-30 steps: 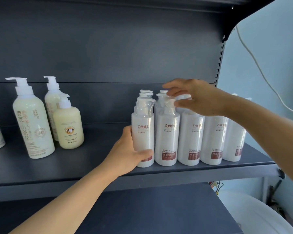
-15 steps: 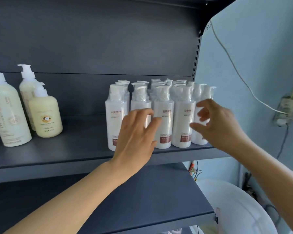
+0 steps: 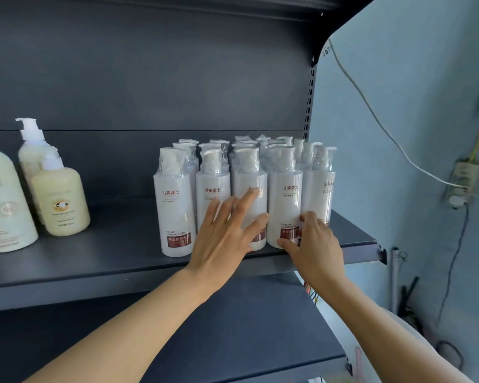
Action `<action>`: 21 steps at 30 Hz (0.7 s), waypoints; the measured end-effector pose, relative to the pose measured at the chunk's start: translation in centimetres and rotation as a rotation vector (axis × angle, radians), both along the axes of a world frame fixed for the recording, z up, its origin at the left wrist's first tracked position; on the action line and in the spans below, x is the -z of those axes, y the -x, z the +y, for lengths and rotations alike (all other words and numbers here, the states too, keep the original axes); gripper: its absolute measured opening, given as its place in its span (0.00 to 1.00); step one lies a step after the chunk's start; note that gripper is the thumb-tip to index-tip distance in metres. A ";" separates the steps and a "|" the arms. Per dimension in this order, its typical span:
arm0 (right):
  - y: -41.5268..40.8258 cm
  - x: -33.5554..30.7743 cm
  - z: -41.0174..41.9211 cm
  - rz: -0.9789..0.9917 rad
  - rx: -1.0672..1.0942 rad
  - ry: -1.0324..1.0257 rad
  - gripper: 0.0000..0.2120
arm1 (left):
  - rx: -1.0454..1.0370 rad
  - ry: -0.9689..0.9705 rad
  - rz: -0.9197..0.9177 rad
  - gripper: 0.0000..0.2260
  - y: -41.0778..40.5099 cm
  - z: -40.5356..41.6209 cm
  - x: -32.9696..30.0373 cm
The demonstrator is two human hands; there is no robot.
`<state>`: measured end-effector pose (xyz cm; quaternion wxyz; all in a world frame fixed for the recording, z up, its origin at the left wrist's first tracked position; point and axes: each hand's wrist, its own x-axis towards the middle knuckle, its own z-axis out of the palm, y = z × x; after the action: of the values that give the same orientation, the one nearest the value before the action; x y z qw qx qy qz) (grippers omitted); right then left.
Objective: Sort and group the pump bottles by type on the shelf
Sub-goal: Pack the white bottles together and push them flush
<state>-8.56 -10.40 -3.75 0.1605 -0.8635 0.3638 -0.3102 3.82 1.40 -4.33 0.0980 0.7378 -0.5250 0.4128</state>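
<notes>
Several white plastic-wrapped conditioner pump bottles (image 3: 174, 205) with dark red labels stand packed in rows at the right end of the dark shelf (image 3: 122, 261). My left hand (image 3: 224, 239) lies with straight, spread fingers against the fronts of two bottles in the front row. My right hand (image 3: 313, 241) touches the base of the front-row bottle (image 3: 284, 194) second from the right, thumb to its left and fingers curled near its label. Three cream-yellow pump bottles (image 3: 60, 200) stand grouped at the shelf's left end.
A gap of bare shelf separates the two bottle groups. A lower dark shelf (image 3: 233, 327) sits beneath my arms. Right of the shelf upright is a blue wall (image 3: 398, 120) with a white cable (image 3: 371, 111) running to a socket (image 3: 462, 178).
My left hand has let go of the leftmost white bottle and now lies flat on the front row. My right hand dropped from the pump tops to a bottle's base.
</notes>
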 end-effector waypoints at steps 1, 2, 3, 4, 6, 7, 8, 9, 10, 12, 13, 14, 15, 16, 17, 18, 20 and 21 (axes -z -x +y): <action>0.0 0.0 0.0 -0.002 0.007 0.012 0.22 | -0.002 0.002 -0.004 0.32 0.0 -0.1 0.0; -0.1 0.1 0.0 -0.004 0.012 0.018 0.21 | -0.004 0.007 -0.010 0.32 -0.1 -0.1 0.1; -0.1 0.2 0.0 -0.004 0.017 0.022 0.21 | -0.004 0.012 -0.014 0.32 -0.1 -0.1 0.1; -0.2 0.2 -0.1 -0.003 0.022 0.026 0.21 | -0.002 0.017 -0.017 0.32 -0.2 -0.2 0.2; -0.3 0.2 -0.1 0.003 0.034 0.037 0.21 | -0.002 0.021 -0.023 0.32 -0.2 -0.2 0.2; -0.3 0.3 -0.1 0.007 0.038 0.043 0.20 | -0.005 0.023 -0.027 0.32 -0.2 -0.2 0.3; -0.4 0.3 -0.1 0.008 0.041 0.049 0.20 | -0.010 0.023 -0.031 0.32 -0.3 -0.2 0.3; -0.4 0.4 0.0 0.007 0.043 0.052 0.20 | -0.012 0.021 -0.033 0.32 -0.3 -0.3 0.3; -0.5 0.4 0.0 0.004 0.046 0.053 0.20 | -0.014 0.019 -0.033 0.32 -0.3 -0.3 0.3; -0.5 0.4 0.0 0.004 0.054 0.055 0.20 | -0.014 0.015 -0.034 0.32 -0.3 -0.3 0.3; -0.6 0.4 0.0 0.006 0.058 0.056 0.20 | -0.015 0.016 -0.038 0.31 -0.3 -0.3 0.3; -0.6 0.4 0.0 0.008 0.062 0.058 0.20 | -0.015 0.015 -0.042 0.31 -0.3 -0.3 0.3; -0.6 0.4 0.0 0.011 0.066 0.061 0.20 | -0.014 0.015 -0.045 0.31 -0.3 -0.3 0.3; -0.7 0.4 0.0 0.013 0.070 0.065 0.20 | -0.014 0.015 -0.047 0.31 -0.3 -0.3 0.3; -0.7 0.4 0.0 0.016 0.074 0.072 0.20 | -0.014 0.016 -0.048 0.32 -0.3 -0.3 0.3; -0.8 0.4 0.0 0.020 0.079 0.079 0.20 | -0.015 0.017 -0.048 0.32 -0.3 -0.3 0.3; -0.8 0.4 0.1 0.031 0.093 0.092 0.20 | -0.012 0.020 -0.050 0.32 -0.4 -0.3 0.3; -0.8 0.3 0.2 0.036 0.099 0.098 0.20 | -0.011 0.020 -0.053 0.32 -0.4 -0.3 0.3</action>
<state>-7.71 -10.24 -4.10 0.0959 -0.8568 0.3929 -0.3199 4.20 1.05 -4.65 0.0892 0.7285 -0.5194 0.4378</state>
